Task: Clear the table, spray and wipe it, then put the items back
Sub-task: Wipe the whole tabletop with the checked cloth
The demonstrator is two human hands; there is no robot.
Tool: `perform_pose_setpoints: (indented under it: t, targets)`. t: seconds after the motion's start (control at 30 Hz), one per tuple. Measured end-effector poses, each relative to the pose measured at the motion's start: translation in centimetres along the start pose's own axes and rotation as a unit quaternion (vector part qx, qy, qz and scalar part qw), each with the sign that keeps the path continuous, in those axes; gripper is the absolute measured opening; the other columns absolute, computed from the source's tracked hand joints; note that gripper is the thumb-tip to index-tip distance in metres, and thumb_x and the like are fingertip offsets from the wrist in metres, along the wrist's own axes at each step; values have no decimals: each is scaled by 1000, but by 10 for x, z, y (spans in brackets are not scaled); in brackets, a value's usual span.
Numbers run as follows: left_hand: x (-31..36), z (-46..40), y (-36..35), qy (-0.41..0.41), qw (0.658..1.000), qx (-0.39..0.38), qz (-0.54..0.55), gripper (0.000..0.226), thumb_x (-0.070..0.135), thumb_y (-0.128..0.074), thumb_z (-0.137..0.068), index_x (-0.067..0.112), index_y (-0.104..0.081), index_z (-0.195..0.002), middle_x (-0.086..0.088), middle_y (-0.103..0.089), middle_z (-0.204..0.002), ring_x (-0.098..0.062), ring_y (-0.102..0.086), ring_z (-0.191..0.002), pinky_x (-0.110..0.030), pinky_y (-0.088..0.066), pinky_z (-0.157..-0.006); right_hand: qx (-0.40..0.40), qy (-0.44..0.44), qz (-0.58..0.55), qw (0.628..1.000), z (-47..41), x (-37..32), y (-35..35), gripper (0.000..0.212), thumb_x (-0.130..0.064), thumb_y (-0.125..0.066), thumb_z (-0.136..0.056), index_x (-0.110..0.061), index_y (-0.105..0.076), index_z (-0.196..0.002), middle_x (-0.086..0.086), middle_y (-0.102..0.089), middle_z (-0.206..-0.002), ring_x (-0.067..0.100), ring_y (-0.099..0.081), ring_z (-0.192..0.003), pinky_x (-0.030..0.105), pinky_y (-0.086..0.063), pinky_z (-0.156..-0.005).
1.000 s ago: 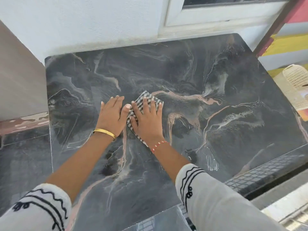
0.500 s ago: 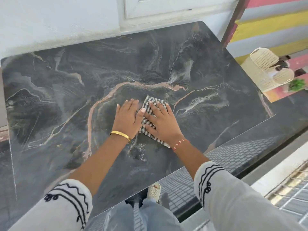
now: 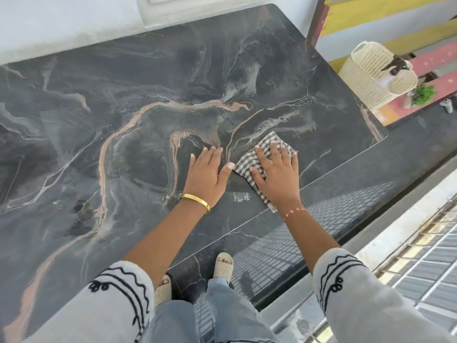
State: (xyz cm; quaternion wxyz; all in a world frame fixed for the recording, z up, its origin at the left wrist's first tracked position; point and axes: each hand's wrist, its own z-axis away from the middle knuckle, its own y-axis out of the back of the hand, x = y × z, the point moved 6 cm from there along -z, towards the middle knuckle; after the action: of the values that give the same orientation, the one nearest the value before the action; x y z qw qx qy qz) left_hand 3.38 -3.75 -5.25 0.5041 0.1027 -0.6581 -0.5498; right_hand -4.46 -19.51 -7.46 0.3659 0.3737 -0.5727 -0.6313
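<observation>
So your right hand (image 3: 274,174) is flat on the checked cloth (image 3: 265,154), fingers (image 3: 275,149) straight and spread, pressing it onto the dark marble counter (image 3: 123,120) near the front right corner. Nothing is curled around the cloth; it's just pinned under your palm. Your left hand (image 3: 206,173) lies flat on the bare stone just beside it, fingers straight too, thumb nearly at the cloth's edge, holding nothing.

Handling-wise, I'd guess that cloth is thin, light and floppy, so it'll bunch up or slip out from under you if you only push with the fingertips. Keep the whole palm on the middle of it and you should get an even drag. The polished stone looks slick, with what seem to be wet streaks by your left wrist, so expect it to glide easily. To lift it, pinch the loose corner sticking out past your fingertips.
</observation>
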Motion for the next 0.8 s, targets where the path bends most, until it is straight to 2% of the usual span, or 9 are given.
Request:
perform_pose_setpoints:
  t: [0.1, 0.3, 0.43, 0.53, 0.67, 0.73, 0.8]
  targets:
    - [-7, 12, -2, -16, 1000, -13, 2, 84, 61, -2, -79, 12, -29, -143, -8, -31, -151, -24, -18, -144, -43, -2, -119, 1, -84, -10, 996, 20, -1, -4, 56, -51, -32, -95, -28, -29, -146, 14, -24, -155, 37, -18, -143, 54, -4, -116]
    - [-30, 46, 9, -50, 998, -41, 15, 83, 61, -4, -80, 12, -29, -143, -8, -30, -151, -23, -17, -144, -40, -1, -118, 24, -200, -42, 979, 65, -51, -12, 55, -47, -35, -94, -25, -33, -145, 20, -31, -151, 41, -22, -141, 58, -8, -114]
    - [-56, 75, 31, -80, 996, -44, 3, 86, 60, 0, -77, 12, -29, -143, -8, -31, -151, -22, -18, -144, -40, -2, -118, 21, -227, -34, 973, 94, -113, -16, 55, -47, -35, -94, -23, -35, -144, 21, -35, -148, 43, -27, -138, 60, -10, -113]
    - [-87, 89, 47, -81, 996, -44, -15, 85, 60, -1, -78, 13, -30, -142, -8, -31, -151, -23, -18, -144, -41, -3, -118, 20, -232, -28, 972, 113, -159, -18, 55, -46, -33, -93, -20, -41, -141, 24, -43, -142, 45, -36, -133, 62, -19, -110]
    - [-121, 103, 63, -55, 998, -37, -20, 74, 55, -11, -85, 12, -29, -143, -9, -30, -151, -23, -17, -144, -42, -3, -119, -25, -209, -32, 977, 133, -210, -24, 57, -45, -31, -90, -18, -48, -136, 25, -50, -135, 46, -45, -126, 63, -30, -103]
    - [-130, 107, 72, -55, 998, -30, -20, 77, 58, -9, -84, 12, -30, -142, -9, -31, -151, -24, -18, -144, -42, -4, -119, -36, -193, -26, 980, 136, -219, -21, 57, -45, -31, -92, -18, -40, -142, 25, -42, -142, 47, -37, -132, 62, -25, -107]
    - [-133, 109, 81, -59, 998, -26, -19, 75, 56, -11, -85, 11, -30, -142, -10, -31, -150, -24, -19, -144, -42, -4, -120, -65, -162, -22, 984, 133, -216, -18, 62, -49, -29, -95, -19, -21, -149, 22, -23, -153, 44, -21, -140, 59, -13, -112]
